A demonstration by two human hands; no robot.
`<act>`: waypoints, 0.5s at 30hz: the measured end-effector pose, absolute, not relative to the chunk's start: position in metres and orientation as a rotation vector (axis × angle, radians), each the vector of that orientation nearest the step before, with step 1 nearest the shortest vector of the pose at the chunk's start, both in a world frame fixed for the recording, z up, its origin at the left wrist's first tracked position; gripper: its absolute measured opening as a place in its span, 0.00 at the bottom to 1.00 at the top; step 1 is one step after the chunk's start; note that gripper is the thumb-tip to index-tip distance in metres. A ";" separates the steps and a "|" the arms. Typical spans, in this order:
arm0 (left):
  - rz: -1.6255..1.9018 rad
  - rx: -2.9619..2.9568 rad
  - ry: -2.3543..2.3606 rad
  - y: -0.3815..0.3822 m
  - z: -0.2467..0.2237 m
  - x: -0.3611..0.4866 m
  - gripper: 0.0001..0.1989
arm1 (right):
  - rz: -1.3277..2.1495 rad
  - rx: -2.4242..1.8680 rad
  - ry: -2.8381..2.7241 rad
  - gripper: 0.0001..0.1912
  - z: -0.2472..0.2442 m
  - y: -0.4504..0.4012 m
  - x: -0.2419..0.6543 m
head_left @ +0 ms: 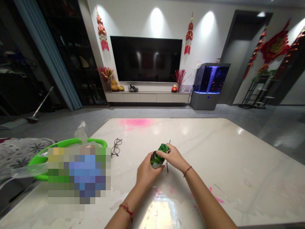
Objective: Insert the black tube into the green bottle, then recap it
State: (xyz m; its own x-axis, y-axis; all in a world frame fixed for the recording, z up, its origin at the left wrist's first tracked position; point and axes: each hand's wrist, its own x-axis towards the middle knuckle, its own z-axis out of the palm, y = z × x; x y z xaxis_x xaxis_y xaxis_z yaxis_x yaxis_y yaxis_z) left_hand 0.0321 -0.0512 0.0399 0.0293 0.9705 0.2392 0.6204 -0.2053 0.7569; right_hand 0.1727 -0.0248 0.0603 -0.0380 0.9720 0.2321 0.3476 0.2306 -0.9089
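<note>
My left hand (145, 171) is wrapped round the body of a small green bottle (155, 160), tilted over the middle of the table. At its upper end sits a ribbed, bright green cap (163, 148). The fingers of my right hand (175, 156) are closed on that cap. Part of the bottle is covered by my fingers, and I cannot tell whether the cap is loose. Just behind my right hand, a thin dark object (167, 167) shows on the tabletop, mostly hidden.
Eyeglasses (116, 148) lie left of my hands on the pale stone table (238, 165). A green basket (35, 162) with plastic wrapping stands at the left, partly blurred out. Pink stains (137, 122) mark the tabletop. Beyond are a television (146, 60) and a fish tank (211, 79).
</note>
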 end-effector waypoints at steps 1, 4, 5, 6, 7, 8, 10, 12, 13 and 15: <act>1.040 1.866 1.595 -0.051 0.039 0.032 0.27 | 0.852 -1.256 -1.580 0.14 0.061 -0.025 0.175; 1.043 1.855 1.539 -0.050 0.037 0.032 0.26 | 0.877 -1.196 -1.630 0.13 0.063 -0.026 0.182; 1.044 1.849 1.521 -0.049 0.037 0.032 0.26 | 0.886 -1.172 -1.646 0.14 0.064 -0.026 0.183; 1.049 1.842 1.505 -0.049 0.036 0.032 0.26 | 0.897 -1.148 -1.655 0.14 0.064 -0.027 0.185; 1.055 1.837 1.490 -0.049 0.036 0.032 0.25 | 0.910 -1.124 -1.658 0.15 0.065 -0.027 0.185; 1.063 1.833 1.477 -0.049 0.036 0.033 0.25 | 0.928 -1.102 -1.654 0.16 0.065 -0.027 0.185; 1.070 1.821 1.472 -0.049 0.036 0.033 0.24 | 0.955 -1.073 -1.624 0.19 0.066 -0.027 0.185; 1.063 1.809 1.486 -0.050 0.036 0.033 0.24 | 0.969 -1.049 -1.574 0.19 0.067 -0.026 0.185; 1.060 1.811 1.499 -0.050 0.036 0.033 0.24 | 0.973 -1.032 -1.541 0.19 0.067 -0.026 0.185; 1.076 1.830 1.537 -0.049 0.036 0.034 0.24 | 0.990 -0.987 -1.453 0.19 0.068 -0.025 0.187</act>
State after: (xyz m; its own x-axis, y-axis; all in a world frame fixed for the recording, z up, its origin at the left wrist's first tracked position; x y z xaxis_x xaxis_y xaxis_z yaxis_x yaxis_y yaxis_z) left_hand 0.0336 -0.0493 0.0361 0.0432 0.9689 0.2436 0.5605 -0.2254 0.7969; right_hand 0.1868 -0.0250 0.0682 -0.0884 0.9479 0.3061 0.0620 0.3119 -0.9481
